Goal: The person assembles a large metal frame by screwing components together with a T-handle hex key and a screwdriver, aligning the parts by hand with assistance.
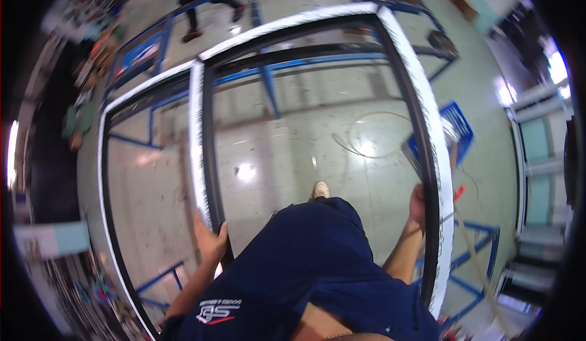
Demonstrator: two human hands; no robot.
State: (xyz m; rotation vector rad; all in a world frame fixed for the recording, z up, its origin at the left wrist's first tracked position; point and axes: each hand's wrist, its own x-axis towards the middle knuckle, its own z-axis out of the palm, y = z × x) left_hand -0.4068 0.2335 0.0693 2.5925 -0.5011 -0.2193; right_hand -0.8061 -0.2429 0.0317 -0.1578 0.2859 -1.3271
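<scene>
A large black frame with white-covered faces [196,118] spans the view, split by an upright bar into a narrow left part and a wider right part. My left hand [210,238] is closed round the middle bar, thumb on its right side and fingers on its left. At the right side bar, my right hand [417,205] grips the frame from its inner side, with the fingers partly hidden behind the bar. A small red object [459,192] shows just beyond that bar, near my right hand.
Blue metal stands [268,90] lie beyond and under the frame. A blue plastic crate [459,134] is on the floor at the right, beside a loose coiled hose [343,145]. Another person's legs [190,20] show at the top. Window frames [537,164] stand far right.
</scene>
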